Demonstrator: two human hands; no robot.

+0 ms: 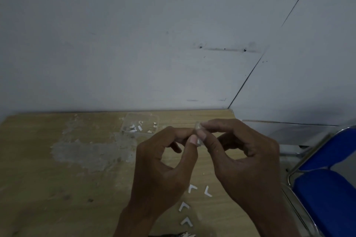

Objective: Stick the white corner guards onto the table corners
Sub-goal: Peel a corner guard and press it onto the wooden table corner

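You have both hands raised over the wooden table (38, 188), fingertips meeting. Your left hand (163, 165) pinches a small clear corner guard (198, 136) between thumb and forefinger, and your right hand (242, 158) pinches the same piece from the other side, its thumb and forefinger closed on the upper end. The guard sits in the air above the right part of the table, between the two hands.

Four white L-shaped pieces (185, 206) lie on the table near you, below your hands; whether they are guards or peeled backing you cannot tell. A clear plastic box (140, 125) with more small white bits stands far on the table, left of your hands, by the grey wall (134, 34). A worn grey patch (86, 154) marks the tabletop at left. A blue chair (327, 188) stands at right.
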